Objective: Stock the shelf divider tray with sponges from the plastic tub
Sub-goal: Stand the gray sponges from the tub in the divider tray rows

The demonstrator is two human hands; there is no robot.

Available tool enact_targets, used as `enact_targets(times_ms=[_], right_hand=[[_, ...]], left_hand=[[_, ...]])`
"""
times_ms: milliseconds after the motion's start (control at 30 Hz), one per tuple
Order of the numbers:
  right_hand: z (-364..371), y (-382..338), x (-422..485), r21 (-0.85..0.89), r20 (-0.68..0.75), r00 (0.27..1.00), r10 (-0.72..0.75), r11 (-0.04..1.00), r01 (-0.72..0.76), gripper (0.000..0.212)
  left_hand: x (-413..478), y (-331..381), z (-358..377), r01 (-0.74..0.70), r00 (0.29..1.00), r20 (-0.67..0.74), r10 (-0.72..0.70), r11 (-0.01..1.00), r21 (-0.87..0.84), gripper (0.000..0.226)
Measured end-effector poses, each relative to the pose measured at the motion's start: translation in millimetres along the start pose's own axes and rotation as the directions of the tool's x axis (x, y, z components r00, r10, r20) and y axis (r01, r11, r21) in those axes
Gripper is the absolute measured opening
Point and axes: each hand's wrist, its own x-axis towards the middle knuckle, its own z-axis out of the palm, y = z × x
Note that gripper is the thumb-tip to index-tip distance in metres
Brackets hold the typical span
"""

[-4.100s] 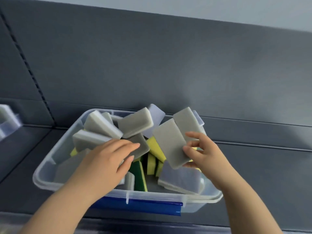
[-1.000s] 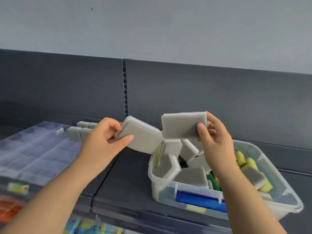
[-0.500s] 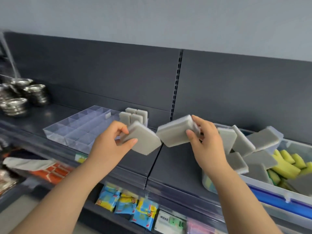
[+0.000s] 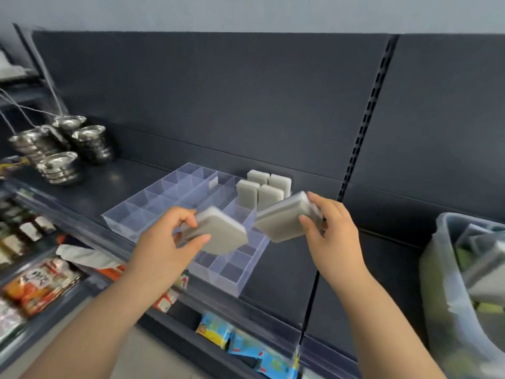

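A clear divider tray [image 4: 153,198] lies on the dark shelf. Several grey sponges [image 4: 262,191] stand upright in its far right compartments. My left hand [image 4: 164,242] grips a grey sponge [image 4: 221,233] tilted above the tray's right part. My right hand [image 4: 330,228] grips a second grey sponge [image 4: 281,218] just over the tray's right edge, in front of the standing sponges. The two held sponges nearly touch. At the right edge sits the plastic tub [image 4: 437,269] holding more grey and yellow-green sponges, blurred.
Stacked steel bowls [image 4: 60,149] stand on the shelf at the far left. Packaged goods [image 4: 41,285] fill the lower shelf at left, and blue packets [image 4: 246,346] lie below the shelf's front edge. A slotted upright [image 4: 363,124] runs down the back panel.
Since 4 s ago both hands lifted a grey sponge out of the tub. The view swung left, and both sponges moved from beside the tub to over the tray.
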Motion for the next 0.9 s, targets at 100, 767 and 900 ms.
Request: enact_targets(times_ms=[100, 767, 900], right_hand=[[20.6, 11.1, 24.7, -0.012, -0.002, 0.999, 0.032, 0.999, -0.032, 0.041], [84.2, 2.8, 66.7, -0.311, 0.084, 0.988, 0.131, 0.945, -0.099, 0.043], [94.4, -9.2, 64.5, -0.4, 0.04, 0.979, 0.202, 0.9, -0.17, 0.043]], left_hand=[[43.0, -11.1, 4.7, -0.006, 0.999, 0.039, 0.004, 0.999, 0.048, 0.029], [158.1, -62.6, 15.1, -0.318, 0.906, 0.312, 0.286, 0.946, 0.058, 0.05], [180.7, -70.0, 14.7, -0.412, 0.848, 0.355, 0.393, 0.911, -0.022, 0.047]])
